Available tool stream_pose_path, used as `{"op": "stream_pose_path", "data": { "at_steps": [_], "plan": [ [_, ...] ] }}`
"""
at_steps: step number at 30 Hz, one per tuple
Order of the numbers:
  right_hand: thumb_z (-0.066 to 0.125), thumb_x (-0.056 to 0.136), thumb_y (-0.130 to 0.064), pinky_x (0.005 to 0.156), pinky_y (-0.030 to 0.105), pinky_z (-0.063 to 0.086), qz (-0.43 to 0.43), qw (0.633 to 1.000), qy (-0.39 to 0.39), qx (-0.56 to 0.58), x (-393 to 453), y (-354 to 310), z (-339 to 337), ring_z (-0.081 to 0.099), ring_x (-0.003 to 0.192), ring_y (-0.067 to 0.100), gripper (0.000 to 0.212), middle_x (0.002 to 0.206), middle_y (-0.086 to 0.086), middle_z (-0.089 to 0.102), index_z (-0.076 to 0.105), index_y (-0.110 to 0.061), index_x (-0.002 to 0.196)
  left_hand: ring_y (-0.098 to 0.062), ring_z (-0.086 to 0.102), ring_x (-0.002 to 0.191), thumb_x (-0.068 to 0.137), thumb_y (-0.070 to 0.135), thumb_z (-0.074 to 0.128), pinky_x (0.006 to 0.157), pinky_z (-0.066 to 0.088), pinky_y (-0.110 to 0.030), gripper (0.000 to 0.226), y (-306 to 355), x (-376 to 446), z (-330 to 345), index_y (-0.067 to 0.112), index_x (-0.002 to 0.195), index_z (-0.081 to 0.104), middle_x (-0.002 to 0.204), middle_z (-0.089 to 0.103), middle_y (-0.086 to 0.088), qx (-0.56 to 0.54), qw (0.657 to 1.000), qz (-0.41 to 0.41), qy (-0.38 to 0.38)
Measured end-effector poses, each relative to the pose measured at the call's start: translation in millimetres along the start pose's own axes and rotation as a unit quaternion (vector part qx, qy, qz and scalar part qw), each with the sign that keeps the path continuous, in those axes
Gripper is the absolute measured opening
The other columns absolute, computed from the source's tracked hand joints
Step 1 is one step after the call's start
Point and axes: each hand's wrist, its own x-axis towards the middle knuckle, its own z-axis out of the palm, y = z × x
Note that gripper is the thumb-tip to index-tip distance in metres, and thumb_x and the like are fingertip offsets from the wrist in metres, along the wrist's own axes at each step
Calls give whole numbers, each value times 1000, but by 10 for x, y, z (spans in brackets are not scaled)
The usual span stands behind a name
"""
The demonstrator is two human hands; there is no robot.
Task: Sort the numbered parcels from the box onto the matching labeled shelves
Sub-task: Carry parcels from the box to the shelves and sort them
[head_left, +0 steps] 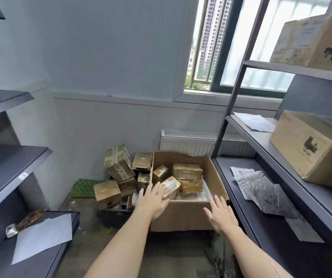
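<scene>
An open cardboard box [185,215] stands on the floor between two grey shelving units, its flaps up and its near wall facing the camera. Inside lie several small brown parcels: a taped one [169,187] nearest the front left, tilted, a wide flat one [187,171] toward the back, a small cube-like one [160,173] at the back left, and another [191,186] under the wide one; clear plastic packets [196,196] lie along the bottom at the front right. Any numbers on them are too small to read. The left hand [153,201] reaches over the box's front left corner with fingers spread and straight, its fingertips at the taped parcel, holding nothing. The right hand [220,215] hovers in front of the box's near right corner, fingers likewise spread and empty. Left of the box a loose heap of more cardboard parcels [119,171] is piled over a dark crate [115,216], beside a green mat [83,187]. The right shelving [247,199] carries two large cartons [311,149] on upper levels and a crumpled silver mailer bag [265,192] on the lower one. The left shelving [10,167] bears small white labels on its edges, and a white sheet [42,236] lies on its lowest level.
</scene>
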Motion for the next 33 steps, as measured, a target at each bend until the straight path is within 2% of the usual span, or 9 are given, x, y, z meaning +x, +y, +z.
{"op": "stream_pose_path", "data": {
  "at_steps": [4, 13, 23, 28, 33],
  "plan": [
    [20, 102, -43, 119, 38, 4, -1, 1000, 14, 8, 555, -133, -78, -7, 148, 19, 59, 160, 2, -5, 0, -20, 152, -21, -6, 147, 102, 44, 19, 118, 0, -44, 59, -260, 593, -59, 22, 153, -2, 161, -5, 0, 7, 1000, 5, -10],
    [21, 102, -44, 118, 37, 6, 16, 999, -32, -10, 1406, -1, 14, -5, 148, 19, 59, 160, 1, -3, 1, -19, 152, -22, -6, 147, 102, 46, 18, 119, 0, -44, 60, -329, 1565, 50, 21, 153, -3, 161, -6, 0, -6, 997, 13, -70],
    [19, 102, -45, 119, 36, 6, -17, 998, -50, -22, 2920, 455, -147, -5, 148, 19, 61, 160, 3, -4, 0, -18, 153, -21, -6, 147, 102, 44, 17, 118, 0, -44, 59, -191, 2894, -1, 20, 153, -1, 160, -6, 1, -17, 995, -43, -85],
    [21, 102, -44, 118, 37, 5, -32, 994, -91, -50, 3616, 760, -157, -5, 148, 20, 61, 160, 3, -4, -1, -18, 153, -20, -5, 147, 102, 44, 17, 118, 0, -43, 59, -97, 3555, 131, 21, 153, -1, 160, -6, 2, -45, 992, -73, -90],
    [19, 102, -45, 119, 37, 5, -58, 984, -144, -88, 4073, 817, 15, -5, 148, 21, 62, 160, 4, -4, -2, -16, 153, -19, -5, 147, 102, 45, 17, 118, -1, -42, 59, -134, 3930, 405, 22, 153, -3, 160, -6, 3, -61, 983, -108, -133]
  ]
}}
